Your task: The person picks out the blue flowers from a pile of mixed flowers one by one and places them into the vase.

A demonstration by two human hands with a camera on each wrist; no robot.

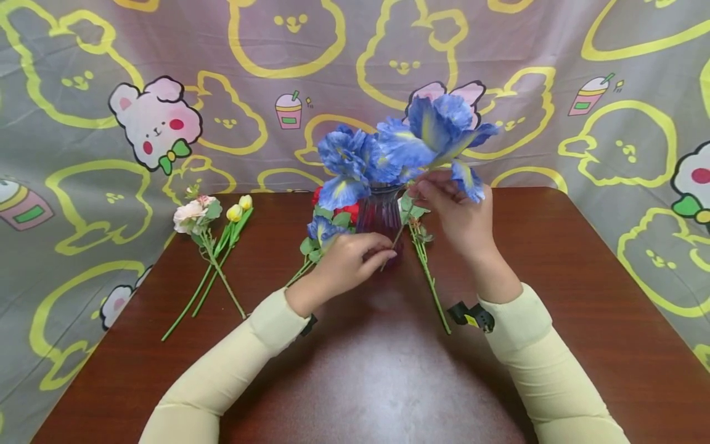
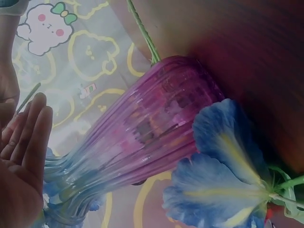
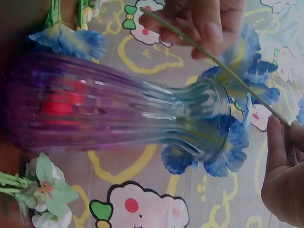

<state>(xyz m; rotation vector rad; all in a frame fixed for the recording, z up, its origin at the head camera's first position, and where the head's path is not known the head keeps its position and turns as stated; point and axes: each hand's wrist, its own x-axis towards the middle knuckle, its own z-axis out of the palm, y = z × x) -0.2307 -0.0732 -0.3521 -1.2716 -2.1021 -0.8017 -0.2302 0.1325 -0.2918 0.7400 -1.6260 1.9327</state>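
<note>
The right hand (image 1: 463, 213) pinched a blue flower (image 1: 438, 132) by its stem just under the bloom, while the left hand (image 1: 352, 259), lower and to its left, pinched the same stem nearer the bottom. The purple vase (image 1: 377, 213) stood upright just beyond the left hand, the held stem's lower end outside it. The work looked partway along: other blue blooms (image 1: 344, 161) showed at the vase's mouth, left of the right hand, though whether their stems stood inside could not be told. Apparently left to handle were a low-lying blue flower (image 1: 324, 229) and red flowers (image 1: 348, 213) just past the left hand, a pink spray (image 1: 190, 216) and yellow tulips (image 1: 235, 213) well to its left, and a white spray (image 3: 52, 190) near the right hand.
</note>
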